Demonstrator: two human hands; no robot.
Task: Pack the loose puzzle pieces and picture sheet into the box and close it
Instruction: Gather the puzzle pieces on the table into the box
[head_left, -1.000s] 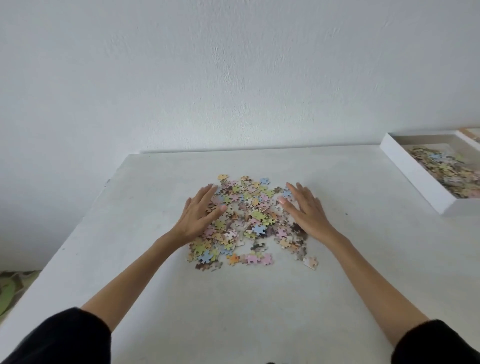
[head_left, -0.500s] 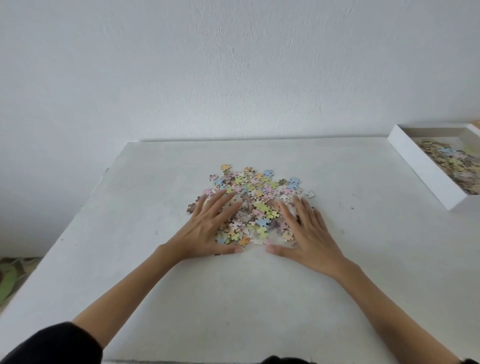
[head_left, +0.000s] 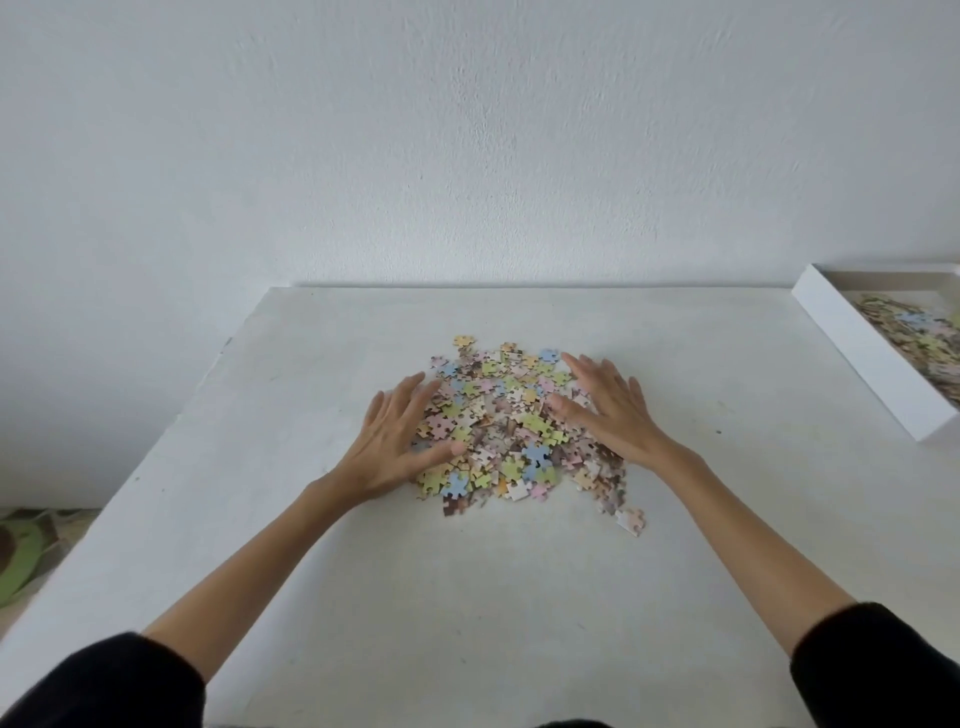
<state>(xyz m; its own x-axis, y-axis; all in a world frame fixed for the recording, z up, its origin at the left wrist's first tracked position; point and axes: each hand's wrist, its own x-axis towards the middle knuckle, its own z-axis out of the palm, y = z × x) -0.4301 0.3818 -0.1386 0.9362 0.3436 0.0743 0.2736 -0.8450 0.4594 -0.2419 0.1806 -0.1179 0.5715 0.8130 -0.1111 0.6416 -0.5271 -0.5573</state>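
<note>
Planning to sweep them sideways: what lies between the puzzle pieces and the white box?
Head view: past the right hand at the edge of the puzzle pieces, only bare tabletop with one small dark speck, up to the white box.

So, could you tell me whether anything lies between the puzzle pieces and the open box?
Nothing visible does: only table surface separates the puzzle pieces from the box, and the left hand and right hand touch the pile directly.

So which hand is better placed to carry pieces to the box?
Probably the right hand: it flanks the puzzle pieces on the side facing the open box on the right; the left hand would reach across.
</note>
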